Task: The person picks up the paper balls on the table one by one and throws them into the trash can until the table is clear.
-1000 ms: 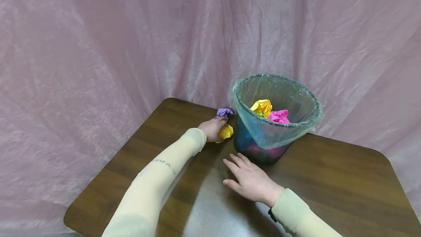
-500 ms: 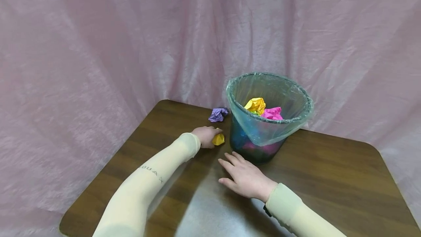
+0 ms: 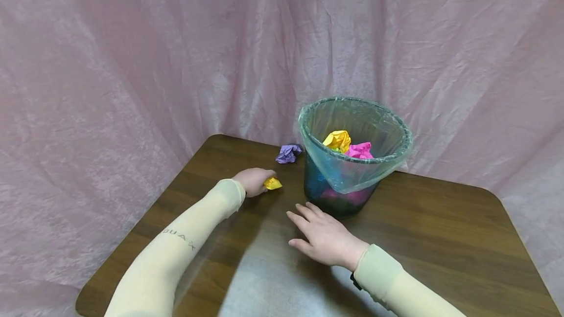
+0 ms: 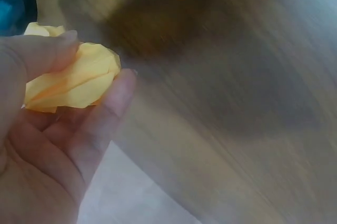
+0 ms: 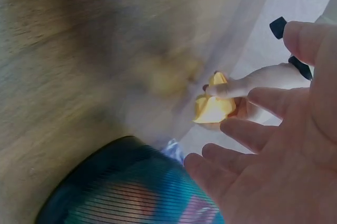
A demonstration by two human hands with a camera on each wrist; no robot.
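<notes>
My left hand (image 3: 254,181) pinches a crumpled yellow paper ball (image 3: 273,184) between thumb and fingers, left of the bin. Up close in the left wrist view, the thumb presses on one face of the paper ball (image 4: 79,79) and the fingers support it from the other side. My right hand (image 3: 327,237) is spread palm down with nothing in it, just in front of the bin's base. A mesh waste bin (image 3: 315,177) lined with a translucent green bag holds crumpled papers, with yellow (image 3: 337,140) and pink (image 3: 359,150) ones on top.
A crumpled purple paper ball (image 3: 288,153) lies on the wooden table (image 3: 440,224), close to the bin's left side near the back edge. Behind the table hangs a pink curtain (image 3: 176,53). The bag's loose edge droops over the bin's front.
My left hand has drawn the yellow paper ball leftward, away from the purple one and the bin. My right hand keeps its spread pose; the head view has shifted slightly.
</notes>
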